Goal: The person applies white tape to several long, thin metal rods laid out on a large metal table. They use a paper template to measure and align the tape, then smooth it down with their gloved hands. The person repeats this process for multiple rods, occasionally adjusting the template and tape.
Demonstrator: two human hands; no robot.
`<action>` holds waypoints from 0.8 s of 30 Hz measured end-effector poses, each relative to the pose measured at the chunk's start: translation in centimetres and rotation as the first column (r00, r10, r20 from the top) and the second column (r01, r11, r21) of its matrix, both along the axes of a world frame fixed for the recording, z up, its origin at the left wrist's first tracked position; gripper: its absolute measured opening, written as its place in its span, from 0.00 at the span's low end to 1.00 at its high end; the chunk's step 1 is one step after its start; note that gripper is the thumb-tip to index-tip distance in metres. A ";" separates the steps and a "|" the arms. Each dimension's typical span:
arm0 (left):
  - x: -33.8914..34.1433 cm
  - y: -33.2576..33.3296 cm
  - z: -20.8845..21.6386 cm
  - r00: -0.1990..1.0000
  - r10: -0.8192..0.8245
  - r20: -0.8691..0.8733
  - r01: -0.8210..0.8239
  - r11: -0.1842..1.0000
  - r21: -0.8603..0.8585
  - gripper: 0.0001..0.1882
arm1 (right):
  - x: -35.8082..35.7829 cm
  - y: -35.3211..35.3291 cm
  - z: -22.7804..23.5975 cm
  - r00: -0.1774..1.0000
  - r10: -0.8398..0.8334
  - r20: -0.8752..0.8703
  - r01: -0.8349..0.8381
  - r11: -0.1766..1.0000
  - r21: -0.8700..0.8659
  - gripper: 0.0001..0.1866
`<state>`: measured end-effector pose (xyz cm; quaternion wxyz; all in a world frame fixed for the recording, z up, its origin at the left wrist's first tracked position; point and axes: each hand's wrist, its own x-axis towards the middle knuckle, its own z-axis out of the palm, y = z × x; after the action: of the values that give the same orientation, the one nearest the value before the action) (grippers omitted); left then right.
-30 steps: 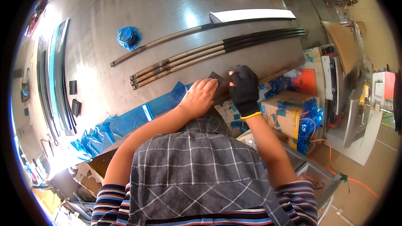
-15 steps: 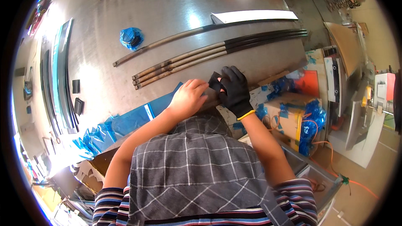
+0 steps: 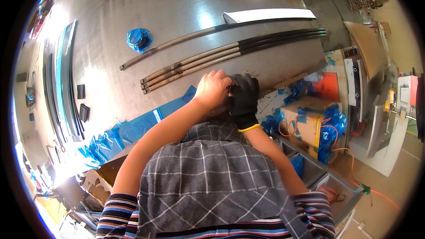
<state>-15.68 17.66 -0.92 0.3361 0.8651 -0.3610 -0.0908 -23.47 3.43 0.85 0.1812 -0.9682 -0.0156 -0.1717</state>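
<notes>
My bare left hand (image 3: 213,89) and my black-gloved right hand (image 3: 243,98) meet at the near edge of the metal table (image 3: 110,75), in front of my checked apron (image 3: 208,163). The fingers of both are curled inward and touch each other. A small black piece shows just a dark edge between them, by my right thumb; the rest is hidden behind my fingers. What my left fingertips grip cannot be made out. Just beyond the hands lie three long slim bars (image 3: 190,66), brownish at the left and black at the right.
Another long bar (image 3: 172,43) lies farther back, beside a white strip (image 3: 270,15). A blue plastic-wrapped bundle (image 3: 139,40) and two small black pieces (image 3: 81,91) are at the left. Blue film (image 3: 133,128) hangs along the front edge; a cardboard box (image 3: 303,121) stands right.
My left hand has moved right and away from me, up against the gloved hand. My right hand has shifted slightly left and nearer. The black piece between them has become mostly hidden.
</notes>
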 end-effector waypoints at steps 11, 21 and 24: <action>-0.4 2.5 0.9 0.976 -0.031 -0.214 -0.023 0.968 -0.248 0.05 | 0.7 -4.0 1.3 0.958 0.288 -0.003 -0.285 0.948 -0.143 0.16; -1.7 7.9 3.5 0.902 0.072 -0.427 -0.196 0.947 -0.255 0.06 | 1.5 1.3 4.9 0.934 0.352 -0.063 -0.328 0.914 0.237 0.22; -1.4 8.9 4.8 0.931 0.063 -0.359 -0.171 0.945 -0.279 0.06 | 2.3 1.9 4.8 0.902 0.427 -0.063 -0.401 0.884 0.240 0.20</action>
<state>-17.06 26.54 3.84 0.5287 0.7934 -0.2533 -0.1637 -21.12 5.33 5.64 0.3209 -0.9244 -0.1926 -0.0740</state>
